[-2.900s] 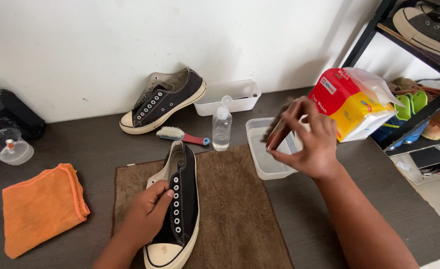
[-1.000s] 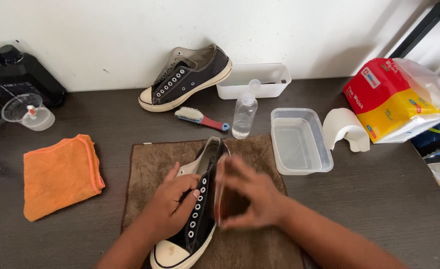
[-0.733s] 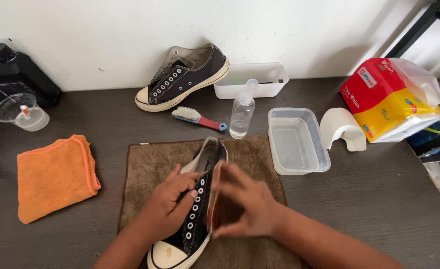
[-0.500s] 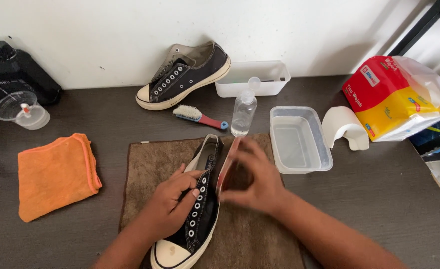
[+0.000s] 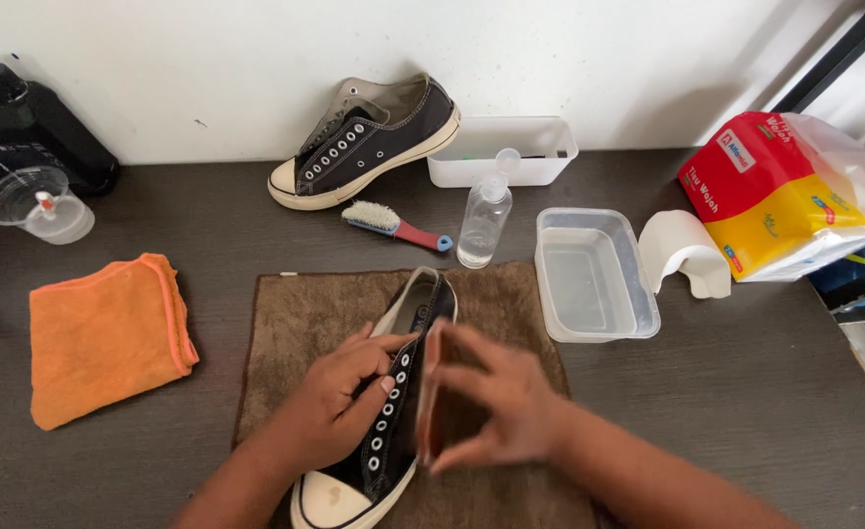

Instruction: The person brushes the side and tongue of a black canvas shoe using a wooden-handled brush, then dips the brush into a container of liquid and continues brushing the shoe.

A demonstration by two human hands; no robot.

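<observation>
Lying on the brown mat, the shoe is gripped by the left hand; a blurred brown thing is pinched by the right hand.

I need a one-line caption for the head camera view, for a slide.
Left hand steadies a black sneaker on a brown towel; right hand presses a brush against its side.

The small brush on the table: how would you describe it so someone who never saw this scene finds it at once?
Start at the brown mat in the middle of the dark table. Just beyond its far edge, between the black sneaker leaning at the wall and the clear bottle, lies the small brush. It alone has pale bristles, a blue body and a red handle.
</observation>
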